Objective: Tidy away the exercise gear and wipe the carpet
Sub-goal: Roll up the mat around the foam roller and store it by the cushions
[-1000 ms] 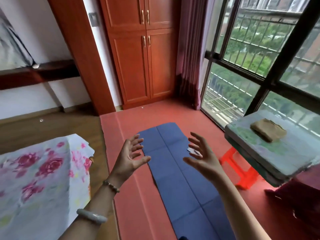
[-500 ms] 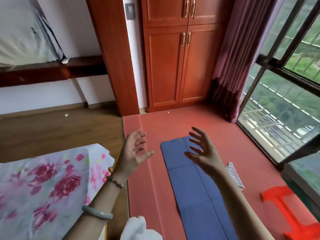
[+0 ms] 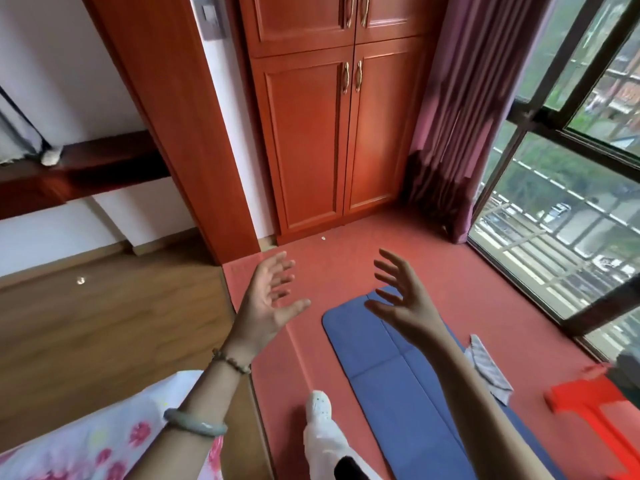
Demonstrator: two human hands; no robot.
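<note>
Blue mat (image 3: pixel 388 368) lies flat, long axis pointing toward the cupboard (image 3: pixel 332 133); both hands spread, holding nothing.

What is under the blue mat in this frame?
The mat lies flat on the red carpet, which shows around its far end and sides. Anything directly beneath is covered, and the right arm hides part of its right edge.

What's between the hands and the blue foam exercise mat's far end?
Nothing visible. The left hand and right hand hover open; the far end of the blue foam exercise mat lies bare, the grey striped cloth beside its right edge.
</note>
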